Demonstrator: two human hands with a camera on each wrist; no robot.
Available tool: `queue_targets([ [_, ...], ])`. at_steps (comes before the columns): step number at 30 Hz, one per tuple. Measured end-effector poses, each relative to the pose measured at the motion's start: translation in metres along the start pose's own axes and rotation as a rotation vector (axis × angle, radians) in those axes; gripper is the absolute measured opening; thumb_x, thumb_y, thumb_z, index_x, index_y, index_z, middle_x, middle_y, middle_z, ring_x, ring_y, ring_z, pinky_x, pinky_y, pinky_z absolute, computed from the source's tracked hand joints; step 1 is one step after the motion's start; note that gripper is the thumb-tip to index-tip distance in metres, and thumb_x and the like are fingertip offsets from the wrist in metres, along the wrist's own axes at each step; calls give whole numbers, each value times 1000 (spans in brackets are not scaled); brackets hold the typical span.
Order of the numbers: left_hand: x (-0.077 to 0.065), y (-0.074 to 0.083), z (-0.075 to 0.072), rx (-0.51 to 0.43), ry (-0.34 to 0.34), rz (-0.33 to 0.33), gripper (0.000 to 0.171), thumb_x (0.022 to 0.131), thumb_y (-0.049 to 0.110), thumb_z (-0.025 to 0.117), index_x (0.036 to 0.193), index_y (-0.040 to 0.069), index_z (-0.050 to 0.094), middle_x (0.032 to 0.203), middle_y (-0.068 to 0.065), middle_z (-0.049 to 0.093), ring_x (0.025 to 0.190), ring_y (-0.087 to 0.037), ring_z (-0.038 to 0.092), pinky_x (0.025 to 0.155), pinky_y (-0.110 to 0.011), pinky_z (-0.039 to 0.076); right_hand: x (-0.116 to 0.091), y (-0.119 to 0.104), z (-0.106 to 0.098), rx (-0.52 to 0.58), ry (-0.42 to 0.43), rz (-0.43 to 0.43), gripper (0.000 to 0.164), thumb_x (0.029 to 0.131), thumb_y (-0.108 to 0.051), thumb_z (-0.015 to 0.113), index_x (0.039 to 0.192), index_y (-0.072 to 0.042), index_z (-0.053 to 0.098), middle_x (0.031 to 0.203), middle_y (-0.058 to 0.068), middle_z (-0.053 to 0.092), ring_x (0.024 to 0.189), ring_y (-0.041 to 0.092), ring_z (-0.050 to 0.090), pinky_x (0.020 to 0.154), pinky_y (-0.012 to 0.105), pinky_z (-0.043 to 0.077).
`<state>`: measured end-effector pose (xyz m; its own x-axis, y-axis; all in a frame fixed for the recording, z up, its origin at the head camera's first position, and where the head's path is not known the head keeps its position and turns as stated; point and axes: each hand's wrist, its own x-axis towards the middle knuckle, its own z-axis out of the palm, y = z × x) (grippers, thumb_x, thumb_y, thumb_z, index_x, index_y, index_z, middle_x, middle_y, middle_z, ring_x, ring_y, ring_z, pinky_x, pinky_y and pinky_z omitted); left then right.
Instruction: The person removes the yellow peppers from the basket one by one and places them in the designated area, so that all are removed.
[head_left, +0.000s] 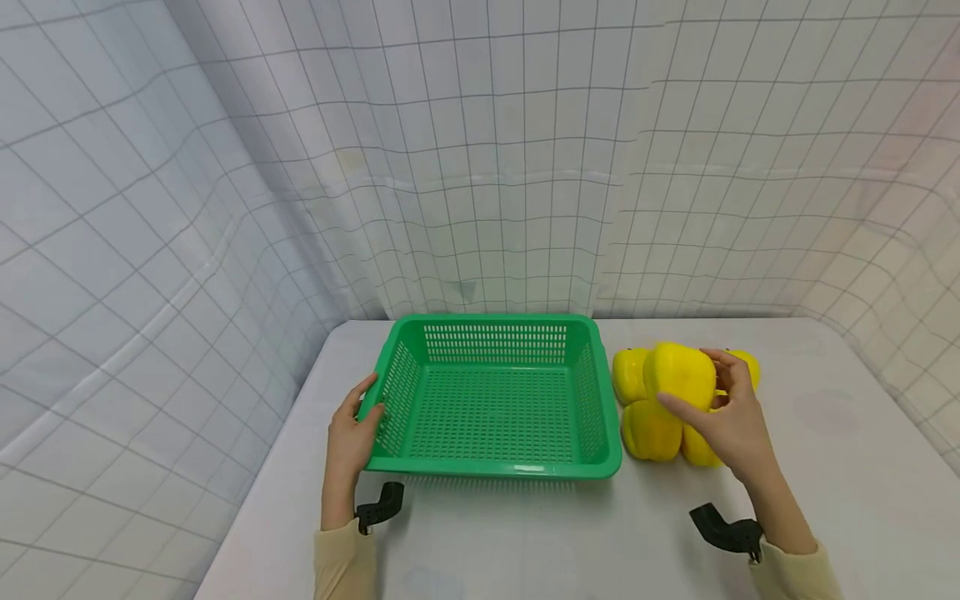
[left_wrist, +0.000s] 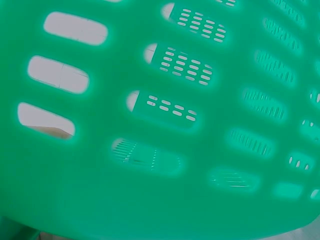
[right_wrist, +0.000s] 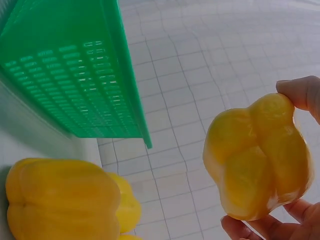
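Observation:
A green plastic basket (head_left: 491, 417) with slotted walls stands on the white table, nothing inside it. My left hand (head_left: 352, 435) grips its left rim, thumb on the inner side. The left wrist view is filled by the basket's slotted wall (left_wrist: 105, 75). To the right, my right hand (head_left: 731, 421) holds a yellow bell pepper (head_left: 678, 375) between thumb and fingers, above several others. In the right wrist view this pepper (right_wrist: 257, 157) shows its lobed end, with a fingertip above and more fingers below.
More yellow bell peppers (head_left: 651, 431) lie close together just right of the basket, partly hidden by the held one. White grid-patterned curtains (head_left: 480, 167) hang behind the table (head_left: 510, 533) and at both sides.

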<state>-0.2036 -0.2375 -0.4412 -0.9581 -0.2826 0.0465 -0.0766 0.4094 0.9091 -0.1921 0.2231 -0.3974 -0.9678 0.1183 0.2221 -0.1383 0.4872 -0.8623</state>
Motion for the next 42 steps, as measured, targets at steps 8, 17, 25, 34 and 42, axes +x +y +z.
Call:
queue_targets([
  [8, -1, 0, 0, 4, -3, 0, 48, 97, 15, 51, 144, 21, 44, 120, -22, 55, 75, -29, 57, 60, -36, 46, -9, 20, -20, 1, 53, 20, 76, 82, -25, 75, 140, -7, 29, 127, 10, 40, 98, 20, 39, 72, 22, 33],
  [17, 0, -2, 1, 6, 3, 13, 48, 97, 15, 51, 143, 21, 44, 117, -21, 56, 76, -31, 56, 60, -35, 46, -15, 45, -44, -61, 102, 118, 82, 83, -26, 75, 146, -8, 25, 128, 14, 34, 90, 18, 40, 65, 17, 41],
  [25, -1, -2, 0, 18, 0, 12, 48, 97, 15, 51, 144, 21, 44, 118, -22, 55, 77, -30, 57, 60, -35, 46, -18, 71, -62, -88, 124, 175, 85, 83, -25, 75, 148, -5, 24, 130, 19, 31, 90, 17, 40, 62, 14, 41],
  [34, 0, -2, -1, 24, 6, 9, 47, 97, 16, 51, 144, 21, 44, 120, -22, 55, 77, -30, 56, 60, -34, 45, -21, 94, -69, -128, 84, 214, 89, 85, -26, 72, 149, 1, 16, 135, 28, 27, 97, 31, 37, 60, 13, 38],
  [42, -1, -1, -1, 26, 2, 12, 47, 97, 16, 51, 144, 20, 44, 119, -22, 55, 79, -31, 57, 61, -36, 46, -21, 113, -70, -137, 29, 269, 94, 86, -32, 71, 149, 2, 11, 139, 33, 22, 112, 47, 33, 62, 17, 36],
])
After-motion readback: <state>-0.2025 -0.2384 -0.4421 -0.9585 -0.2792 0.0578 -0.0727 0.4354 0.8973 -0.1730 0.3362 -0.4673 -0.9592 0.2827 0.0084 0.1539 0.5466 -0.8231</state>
